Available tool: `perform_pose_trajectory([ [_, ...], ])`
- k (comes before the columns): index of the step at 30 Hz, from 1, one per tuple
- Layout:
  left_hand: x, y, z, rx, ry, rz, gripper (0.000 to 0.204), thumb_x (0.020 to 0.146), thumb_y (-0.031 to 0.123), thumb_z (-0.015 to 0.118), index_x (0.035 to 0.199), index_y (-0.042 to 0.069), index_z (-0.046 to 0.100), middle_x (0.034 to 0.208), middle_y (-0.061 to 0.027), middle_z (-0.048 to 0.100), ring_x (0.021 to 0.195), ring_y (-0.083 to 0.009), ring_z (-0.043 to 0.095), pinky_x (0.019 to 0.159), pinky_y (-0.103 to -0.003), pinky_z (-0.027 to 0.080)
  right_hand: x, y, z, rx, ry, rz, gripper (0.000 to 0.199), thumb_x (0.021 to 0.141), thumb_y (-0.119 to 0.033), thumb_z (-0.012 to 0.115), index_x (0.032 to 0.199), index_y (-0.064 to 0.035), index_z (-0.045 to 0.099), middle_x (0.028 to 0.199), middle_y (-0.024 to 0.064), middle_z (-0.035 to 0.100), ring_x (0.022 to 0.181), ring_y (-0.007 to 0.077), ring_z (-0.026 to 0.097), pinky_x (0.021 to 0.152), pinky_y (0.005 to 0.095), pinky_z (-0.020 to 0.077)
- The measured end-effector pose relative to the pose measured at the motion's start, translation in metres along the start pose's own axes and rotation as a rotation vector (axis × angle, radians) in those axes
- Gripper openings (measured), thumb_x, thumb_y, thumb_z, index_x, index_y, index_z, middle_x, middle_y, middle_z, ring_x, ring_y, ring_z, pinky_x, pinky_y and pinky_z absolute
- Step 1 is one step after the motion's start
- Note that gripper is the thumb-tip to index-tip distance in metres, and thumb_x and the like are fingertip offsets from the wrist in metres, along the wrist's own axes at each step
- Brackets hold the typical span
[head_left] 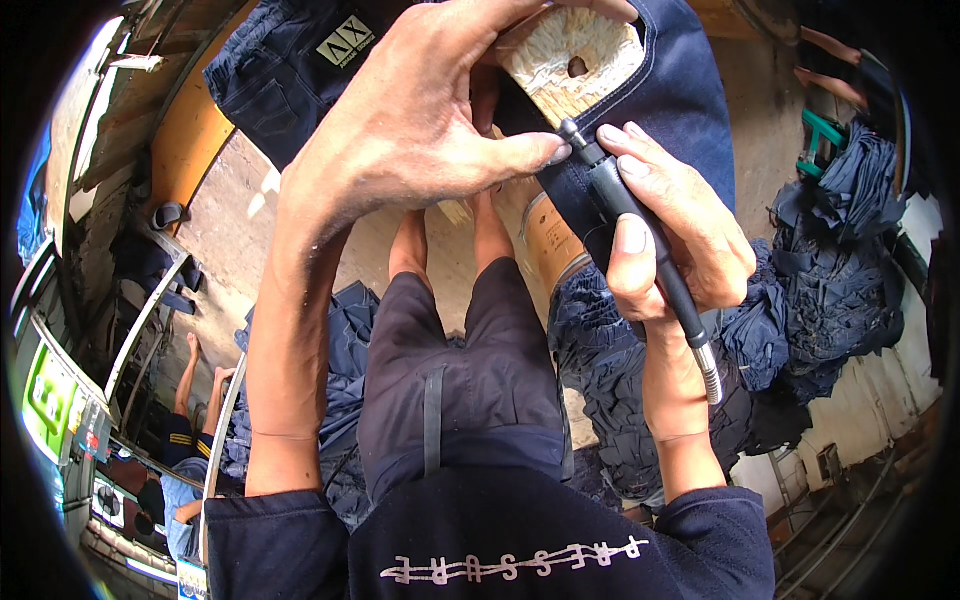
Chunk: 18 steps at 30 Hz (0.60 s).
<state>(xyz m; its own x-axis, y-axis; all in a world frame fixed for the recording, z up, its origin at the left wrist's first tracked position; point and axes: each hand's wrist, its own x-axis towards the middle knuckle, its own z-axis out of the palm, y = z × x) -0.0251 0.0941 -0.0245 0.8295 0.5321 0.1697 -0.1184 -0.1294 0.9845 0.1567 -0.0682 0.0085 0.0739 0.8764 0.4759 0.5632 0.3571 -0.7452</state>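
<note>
While pressing dark blue denim jeans [680,100] on wooden form [570,55], left hand [420,130] flat. Right hand [670,230] gripping black pen-shaped rotary tool [630,210].

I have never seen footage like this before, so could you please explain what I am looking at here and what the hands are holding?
This is one picture from a wide fisheye camera worn on a person's head, looking down, so straight edges bend near the rim. No machine does the work, only two bare hands. The right hand grips a slim black pen-like tool with a flexible metal hose at its back end. Its tip meets dark blue jeans pulled over a worn wooden board. The left hand presses the denim beside the tip. Below are the person's dark shorts and bare feet, and heaps of dark jeans lie on the floor.
</note>
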Motion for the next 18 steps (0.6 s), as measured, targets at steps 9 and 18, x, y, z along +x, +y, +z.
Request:
perform_pose_trajectory([
  [9,-0.0016,0.0008,-0.0014,0.003,-0.013,-0.041,0.079,0.085,0.013,0.084,0.156,0.0,0.052,0.149,-0.0167,0.065,0.138,-0.0226,0.064,0.12,-0.037,0.048,-0.0021,0.0073,-0.0021,-0.025,-0.031,-0.017,0.032,0.089,-0.004,0.064,0.113,0.0162,0.072,0.102,0.0364,0.078,0.102,0.0461,0.081,0.1,0.056,0.0631],
  [18,0.0005,-0.0005,-0.0018,0.003,-0.03,-0.029,0.08,0.085,0.013,0.085,0.157,0.0,0.051,0.149,-0.0159,0.064,0.14,-0.0224,0.062,0.122,-0.037,0.046,0.0023,-0.0015,0.0015,0.024,0.014,0.016,0.031,0.088,-0.003,0.065,0.112,0.0154,0.073,0.102,0.0353,0.078,0.103,0.0457,0.081,0.1,0.0562,0.0636],
])
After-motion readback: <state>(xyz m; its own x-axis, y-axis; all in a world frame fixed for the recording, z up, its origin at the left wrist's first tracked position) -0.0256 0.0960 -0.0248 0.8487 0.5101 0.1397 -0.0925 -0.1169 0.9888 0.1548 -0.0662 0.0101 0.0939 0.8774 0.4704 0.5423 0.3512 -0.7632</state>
